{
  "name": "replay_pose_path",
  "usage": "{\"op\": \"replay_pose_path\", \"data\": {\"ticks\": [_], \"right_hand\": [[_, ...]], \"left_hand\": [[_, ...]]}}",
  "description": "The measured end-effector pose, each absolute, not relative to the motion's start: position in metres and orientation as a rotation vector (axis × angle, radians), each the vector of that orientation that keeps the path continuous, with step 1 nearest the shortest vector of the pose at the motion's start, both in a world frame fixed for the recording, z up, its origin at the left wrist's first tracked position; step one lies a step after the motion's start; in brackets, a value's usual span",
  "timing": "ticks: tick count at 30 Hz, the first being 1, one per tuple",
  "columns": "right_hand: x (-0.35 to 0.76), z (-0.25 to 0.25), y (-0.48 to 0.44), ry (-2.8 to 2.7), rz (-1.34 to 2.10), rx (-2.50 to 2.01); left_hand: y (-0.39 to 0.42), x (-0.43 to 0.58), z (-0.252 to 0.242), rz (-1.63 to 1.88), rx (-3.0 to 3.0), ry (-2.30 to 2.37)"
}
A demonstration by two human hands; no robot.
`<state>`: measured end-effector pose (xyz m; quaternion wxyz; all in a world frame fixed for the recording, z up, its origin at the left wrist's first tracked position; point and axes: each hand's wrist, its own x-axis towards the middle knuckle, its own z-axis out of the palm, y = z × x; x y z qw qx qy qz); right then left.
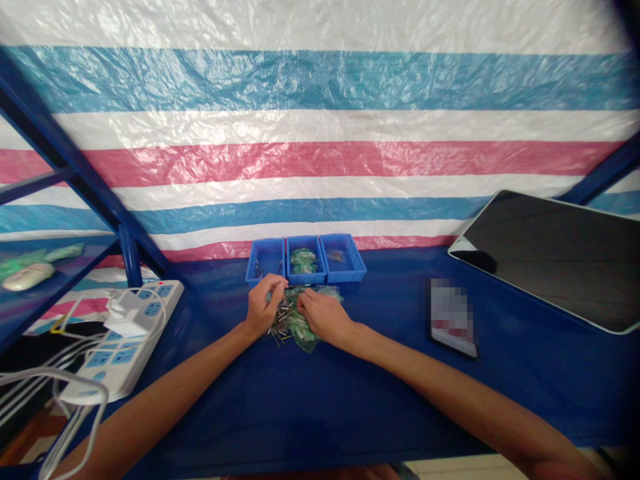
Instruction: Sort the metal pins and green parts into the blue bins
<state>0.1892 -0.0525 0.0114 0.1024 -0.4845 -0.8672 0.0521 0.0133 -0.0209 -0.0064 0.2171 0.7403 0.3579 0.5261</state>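
My left hand (264,305) is closed in a pinch, with a thin dark rod (298,286) showing at its fingertips. Below its fingers lies a loose pile of thin metal pins (281,323), some sticking out towards me. My right hand (325,316) rests with curled fingers over a green plastic bag (303,333); whatever lies between those fingertips is hidden. Just beyond the hands stand three blue bins in a row. A few thin pieces are in the left bin (266,252), green bagged items (303,261) fill the middle one, and a small clear packet (336,256) lies in the right one.
To the left is a white power strip (131,347) with plugs and looping cables. On the right lie a phone (453,320) and a large dark-screened tablet (545,257). Behind the blue table (320,400) hangs a striped plastic sheet (320,160), with blue metal frame bars at both sides.
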Motion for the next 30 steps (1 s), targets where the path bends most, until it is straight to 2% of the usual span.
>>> {"op": "replay_pose_path", "data": {"ticks": [9,16,30], "right_hand": [[0.201,0.025,-0.044,-2.468,0.073,-1.538],[0.205,0.023,-0.038,-2.331,0.124,-1.516],[0.208,-0.008,-0.033,-1.939,0.379,-1.060]], "left_hand": [[-0.021,0.016,-0.002,1.524,2.130,1.009],[-0.018,0.016,-0.003,1.430,2.305,1.006],[-0.017,0.015,-0.007,1.448,2.305,1.049]]}}
